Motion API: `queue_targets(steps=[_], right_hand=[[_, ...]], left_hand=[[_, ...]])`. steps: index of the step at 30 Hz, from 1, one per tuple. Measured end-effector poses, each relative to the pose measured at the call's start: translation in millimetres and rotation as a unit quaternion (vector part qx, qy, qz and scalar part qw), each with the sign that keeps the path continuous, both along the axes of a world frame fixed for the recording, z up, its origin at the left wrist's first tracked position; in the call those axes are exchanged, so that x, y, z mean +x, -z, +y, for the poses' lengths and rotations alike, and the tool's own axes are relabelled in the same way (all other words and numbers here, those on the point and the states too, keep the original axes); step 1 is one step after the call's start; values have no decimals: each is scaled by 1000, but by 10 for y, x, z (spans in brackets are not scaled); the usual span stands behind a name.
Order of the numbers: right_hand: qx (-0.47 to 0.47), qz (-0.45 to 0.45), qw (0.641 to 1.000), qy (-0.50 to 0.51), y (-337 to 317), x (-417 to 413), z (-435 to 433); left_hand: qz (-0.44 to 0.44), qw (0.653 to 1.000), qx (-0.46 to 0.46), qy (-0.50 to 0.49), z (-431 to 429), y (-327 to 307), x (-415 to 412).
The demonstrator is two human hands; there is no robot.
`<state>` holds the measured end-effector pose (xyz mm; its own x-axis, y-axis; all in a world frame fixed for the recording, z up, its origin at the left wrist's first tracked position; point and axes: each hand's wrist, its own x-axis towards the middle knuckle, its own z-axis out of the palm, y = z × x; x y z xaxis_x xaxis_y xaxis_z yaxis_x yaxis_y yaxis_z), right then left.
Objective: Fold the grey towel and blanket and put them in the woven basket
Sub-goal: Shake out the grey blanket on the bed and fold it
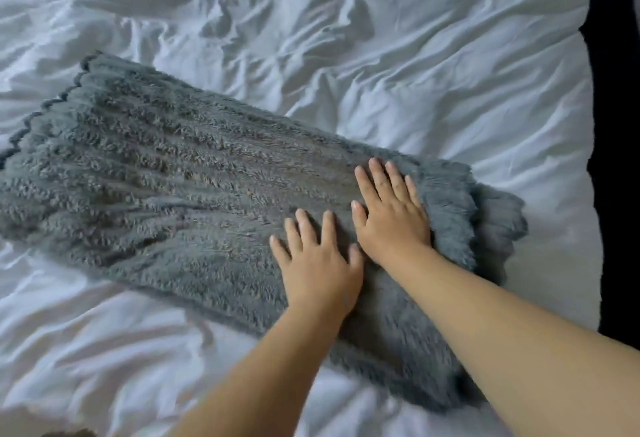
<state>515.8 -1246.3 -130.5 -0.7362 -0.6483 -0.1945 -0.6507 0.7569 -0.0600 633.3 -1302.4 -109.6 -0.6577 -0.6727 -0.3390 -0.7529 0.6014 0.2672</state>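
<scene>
White sheet (381, 55) covers the bed and fills nearly the whole frame, heavily creased, w/ the deepest wrinkles toward the top centre. A dark strip (616, 159) runs down the right edge of the frame beyond the sheet; can't tell what it is.

Grey blanket (156, 177) lies on the sheet as a long band, diagonal from mid-left of the frame to lower right. Plush, ribbed pile, ribs running lengthwise. Its scalloped edge (45, 104) shows at the upper-left end. At the right end the fabric is layered, w/ a lower layer sticking out past the top one toward the right of the frame. It looks folded lengthwise, though the no. of layers isn't clear.

Two bare forearms come in from the bottom: left forearm (277, 367) from bottom centre, right forearm (502, 325) from the lower-right corner, crossing over the blanket's lower-right part.

Left hand (317, 263) lies palm down on the blanket, right of centre, fingers (301, 225) straight and spread, flat on the pile, gripping nothing. Right hand (391, 218) sits just beside it, slightly higher and to the right, also palm down, its fingers (377, 173) straight and closer together, resting flat on the pile near the layered end. The left thumb nearly meets the right wrist.
</scene>
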Motion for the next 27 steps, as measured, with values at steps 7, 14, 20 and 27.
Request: queue_targets(steps=[7, 14, 20, 27], right_hand=[[87, -87, 987, 106, 113, -518, 1245], [-244, -165, 889, 351, -48, -289, 1264], [-301, -550, 512, 587, -246, 236, 1515], [-326, -626, 445, 551, -405, 446, 1529]], left_hand=[[-23, 998, -14, 64, 1045, 215, 94], [-113, 986, 72, 98, 899, 90, 128], [-158, 972, 132, 117, 756, -263, 36], [-30, 963, 246, 102, 496, -578, 66]])
